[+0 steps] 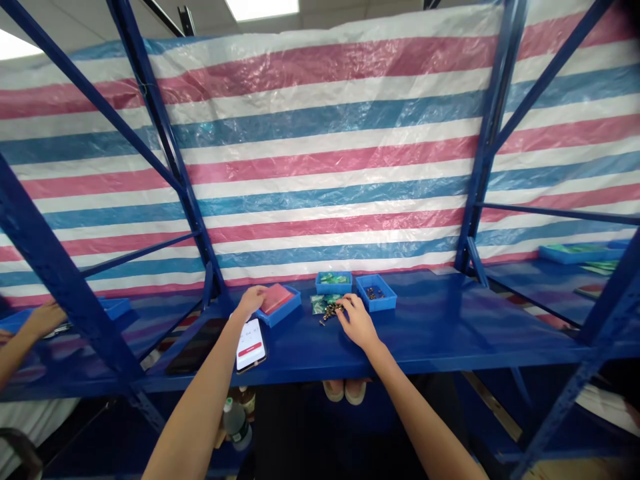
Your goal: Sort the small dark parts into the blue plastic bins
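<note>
At the left blue bin (283,315), my left hand (251,301) has its fingers closed over the near-left edge of a flat pink packet (276,298). The packet lies tilted in that bin. Farther right, my right hand (357,321) is open, palm down, its fingertips at a small pile of brass-coloured metal pieces (330,312). Beneath and behind the pile lies a green printed packet (318,305). The pieces are too small to name, and my hand hides part of the pile.
Behind the pile stands a blue bin (334,288) of green packets; a blue bin (383,304) with small metal pieces is to its right. A lit phone (251,345) and a dark flat object (196,347) lie left. Blue shelf posts (480,153) frame the bench. Another person's hand (46,319) is far left.
</note>
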The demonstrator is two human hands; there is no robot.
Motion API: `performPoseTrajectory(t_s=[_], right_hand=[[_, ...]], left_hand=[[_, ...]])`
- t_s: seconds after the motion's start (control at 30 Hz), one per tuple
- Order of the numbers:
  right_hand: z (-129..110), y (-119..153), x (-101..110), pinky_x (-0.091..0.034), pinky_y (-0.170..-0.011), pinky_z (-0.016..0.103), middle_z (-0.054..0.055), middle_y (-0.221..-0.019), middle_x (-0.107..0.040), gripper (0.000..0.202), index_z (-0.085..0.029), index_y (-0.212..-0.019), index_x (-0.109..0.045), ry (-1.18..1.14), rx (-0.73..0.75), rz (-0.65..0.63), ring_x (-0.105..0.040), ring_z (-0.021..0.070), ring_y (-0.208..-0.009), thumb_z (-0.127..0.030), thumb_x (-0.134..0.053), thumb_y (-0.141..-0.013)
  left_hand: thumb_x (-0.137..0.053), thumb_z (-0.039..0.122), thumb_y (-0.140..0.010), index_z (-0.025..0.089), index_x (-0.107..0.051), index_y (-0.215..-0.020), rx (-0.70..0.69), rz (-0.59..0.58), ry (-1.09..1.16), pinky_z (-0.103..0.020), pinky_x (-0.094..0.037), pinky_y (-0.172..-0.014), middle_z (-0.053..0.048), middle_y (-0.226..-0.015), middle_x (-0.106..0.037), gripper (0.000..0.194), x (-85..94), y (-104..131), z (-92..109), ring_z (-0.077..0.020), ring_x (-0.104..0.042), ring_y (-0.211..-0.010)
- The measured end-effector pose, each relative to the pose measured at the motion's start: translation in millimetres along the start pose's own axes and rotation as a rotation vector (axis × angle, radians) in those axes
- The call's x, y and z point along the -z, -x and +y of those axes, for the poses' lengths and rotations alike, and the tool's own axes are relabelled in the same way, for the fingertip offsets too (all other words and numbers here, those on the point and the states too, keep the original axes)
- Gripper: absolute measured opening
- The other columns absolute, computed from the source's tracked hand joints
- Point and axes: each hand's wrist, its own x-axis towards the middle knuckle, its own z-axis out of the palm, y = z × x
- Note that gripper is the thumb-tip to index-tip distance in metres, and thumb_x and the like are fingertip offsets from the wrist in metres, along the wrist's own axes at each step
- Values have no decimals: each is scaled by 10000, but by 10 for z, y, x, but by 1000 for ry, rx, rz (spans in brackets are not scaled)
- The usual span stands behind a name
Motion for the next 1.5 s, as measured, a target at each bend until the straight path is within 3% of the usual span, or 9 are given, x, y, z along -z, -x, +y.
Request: performPoseTrajectory(t_s=[0.2, 0.33, 0.43, 0.67, 0.87, 1.0, 1.2, 1.37, 1.5], right_hand=[[10, -2, -5, -527, -933, 430, 115, -1185, -544, 248, -247, -1147, -615, -10, -8, 10, -549, 272, -1119, -296, -439, -979], [16, -4, -9, -520, -938, 421, 116, -1173, -543, 233, -236, -1110, -627, 12, -19, 10, -545, 269, -1113, -284, -443, -976], [29, 1, -20, -520, -922, 406, 114, -1158, -548, 220, -227, -1081, -636, 25, -28, -9, -550, 259, -1080, -276, -452, -972], [78, -3, -89, -485, -918, 373, 104, -1096, -567, 208, -211, -1082, -634, 127, -57, -142, -536, 247, -1044, -260, -467, -968], [34, -67, -144, -447, -891, 383, 119, -1145, -564, 246, -224, -1146, -628, 284, -71, -269, -506, 272, -1086, -300, -480, -965], [16, -106, -155, -427, -894, 380, 110, -1156, -568, 246, -218, -1142, -624, 318, -59, -306, -491, 267, -1098, -298, -467, -969], [10, -145, -132, -412, -886, 370, 112, -1132, -574, 260, -201, -1086, -644, 328, -32, -256, -492, 253, -1058, -266, -413, -987], [47, -152, -155, -407, -895, 396, 132, -1230, -551, 292, -215, -1066, -676, 375, -97, -219, -465, 278, -1121, -344, -425, -993], [109, -149, -226, -380, -968, 452, 114, -1384, -517, 330, -250, -1128, -693, 366, -93, -303, -405, 294, -1260, -369, -412, -1003]], left_hand=[[-619, 219, -782, 235, -695, -1118, -202, 104, -537, -420, -426, -979, -121, -1213, -675, 345, -152, 50, -42, -325, -581, -1142], [-577, 251, -838, 244, -700, -1142, -362, -24, -621, -399, -379, -1044, -116, -1192, -669, 328, -221, 42, 2, -301, -563, -1160], [-613, 344, -840, 251, -728, -1078, -279, -127, -647, -340, -434, -936, -112, -1081, -692, 281, -261, 59, 33, -294, -608, -1060], [-556, 394, -886, 261, -698, -1120, -182, -172, -794, -305, -447, -824, -87, -1057, -694, 304, -316, 149, 220, -275, -625, -1004], [-374, 347, -970, 241, -694, -1147, -234, 43, -928, -418, -447, -898, -140, -1174, -616, 381, -593, 365, 309, -328, -521, -1122], [-352, 418, -986, 207, -698, -1170, -172, 66, -915, -451, -468, -893, -168, -1250, -579, 445, -744, 496, 328, -358, -484, -1159], [-443, 307, -962, 170, -678, -1208, -180, -43, -938, -434, -507, -888, -192, -1462, -448, 366, -847, 604, 432, -378, -487, -1242], [-404, 214, -957, 146, -688, -1157, -191, -60, -973, -397, -547, -777, -211, -1298, -547, 354, -950, 690, 546, -338, -595, -1094], [-383, 77, -906, 100, -678, -1148, -212, 38, -1011, -432, -524, -812, -219, -1209, -577, 382, -1052, 786, 621, -357, -572, -1099]])
